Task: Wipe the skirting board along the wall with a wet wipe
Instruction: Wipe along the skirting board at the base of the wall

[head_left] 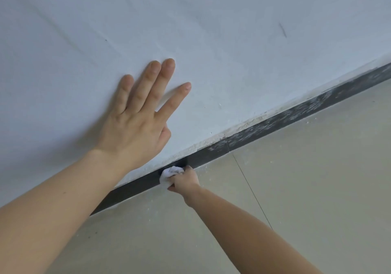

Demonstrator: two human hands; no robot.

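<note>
A dark skirting board [275,121] runs diagonally from lower left to upper right where the white wall [232,30] meets the floor. Right of a joint it carries pale dusty smears; left of the joint it looks darker and cleaner. My right hand [185,179] is shut on a crumpled white wet wipe [170,173], which presses against the board's face. My left hand [139,115] lies flat on the wall above the board, fingers spread, holding nothing.
Beige floor tiles [306,189] fill the lower right, crossed by a thin grout line [251,191]. White crumbs and dust lie on the floor along the board's foot. The wall has a few small dark marks.
</note>
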